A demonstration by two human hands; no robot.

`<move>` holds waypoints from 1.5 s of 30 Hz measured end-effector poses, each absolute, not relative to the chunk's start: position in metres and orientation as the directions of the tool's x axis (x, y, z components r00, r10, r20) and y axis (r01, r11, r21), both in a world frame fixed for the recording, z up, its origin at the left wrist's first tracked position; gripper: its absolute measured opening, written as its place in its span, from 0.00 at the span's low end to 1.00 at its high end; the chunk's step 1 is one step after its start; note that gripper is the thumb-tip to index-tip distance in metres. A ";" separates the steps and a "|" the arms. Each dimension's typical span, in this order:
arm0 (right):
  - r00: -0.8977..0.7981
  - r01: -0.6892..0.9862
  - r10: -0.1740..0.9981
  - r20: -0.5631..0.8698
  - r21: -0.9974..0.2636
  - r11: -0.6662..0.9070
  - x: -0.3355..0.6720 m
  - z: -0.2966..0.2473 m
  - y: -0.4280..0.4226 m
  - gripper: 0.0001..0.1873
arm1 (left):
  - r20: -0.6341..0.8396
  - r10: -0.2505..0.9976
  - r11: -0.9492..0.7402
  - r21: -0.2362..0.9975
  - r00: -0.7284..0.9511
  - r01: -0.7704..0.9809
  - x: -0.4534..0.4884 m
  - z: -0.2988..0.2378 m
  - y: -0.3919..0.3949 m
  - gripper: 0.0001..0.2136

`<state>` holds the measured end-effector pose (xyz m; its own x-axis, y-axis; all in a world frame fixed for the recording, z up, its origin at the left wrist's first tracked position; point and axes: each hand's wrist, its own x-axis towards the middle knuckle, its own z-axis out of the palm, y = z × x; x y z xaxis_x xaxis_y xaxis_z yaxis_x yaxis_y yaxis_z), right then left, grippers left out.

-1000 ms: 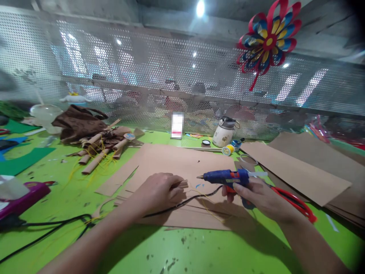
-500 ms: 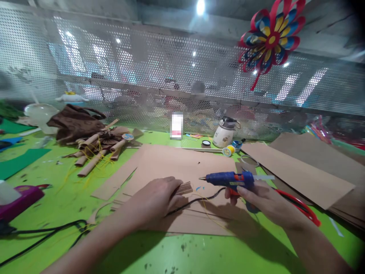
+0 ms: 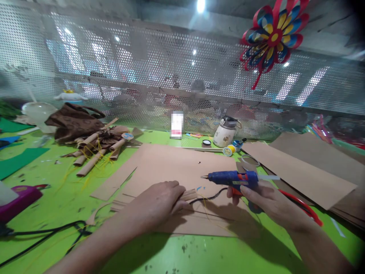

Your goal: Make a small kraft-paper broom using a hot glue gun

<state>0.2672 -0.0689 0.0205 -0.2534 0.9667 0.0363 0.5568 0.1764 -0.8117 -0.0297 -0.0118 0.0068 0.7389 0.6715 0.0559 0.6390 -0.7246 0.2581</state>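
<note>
My right hand (image 3: 261,196) is wrapped round a blue glue gun (image 3: 234,178), its metal nozzle aimed left and a clear glue stick (image 3: 269,177) showing at its rear. My left hand (image 3: 164,199) is closed on a small bundle of brown paper strips (image 3: 189,195), whose ends stick out past the fingers towards the nozzle. Nozzle and strips are apart. Under both hands lies a large sheet of brown kraft paper (image 3: 182,161). A black cord (image 3: 211,197) and a thin yellow thread (image 3: 205,209) cross the sheet between the hands.
Paper rolls tied with yellow thread (image 3: 94,161) lie at left beside a brown bag (image 3: 75,120). A white flask (image 3: 224,133) and a yellow thread spool (image 3: 229,150) stand at the back. Kraft sheets (image 3: 302,167) and red-handled scissors (image 3: 305,207) are at right; a purple device (image 3: 21,199) sits left.
My left hand has shifted slightly right, and the paper strips in it are turned a little. The glue gun has moved slightly right with my right hand.
</note>
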 end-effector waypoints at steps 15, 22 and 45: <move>-0.296 0.525 0.954 0.057 -0.824 0.212 0.266 0.023 -0.072 0.19 | 0.119 0.698 -0.717 0.127 0.707 0.686 -0.035 0.006 -0.002 0.12; -0.305 0.519 0.951 0.050 -0.829 0.210 0.264 0.024 -0.074 0.19 | 0.168 0.731 -0.683 0.179 0.662 0.709 -0.036 0.006 0.001 0.12; -0.314 0.532 0.949 -0.011 -0.830 0.166 0.260 0.028 -0.078 0.20 | 0.115 0.784 -0.618 0.230 0.610 0.752 -0.032 0.015 -0.002 0.15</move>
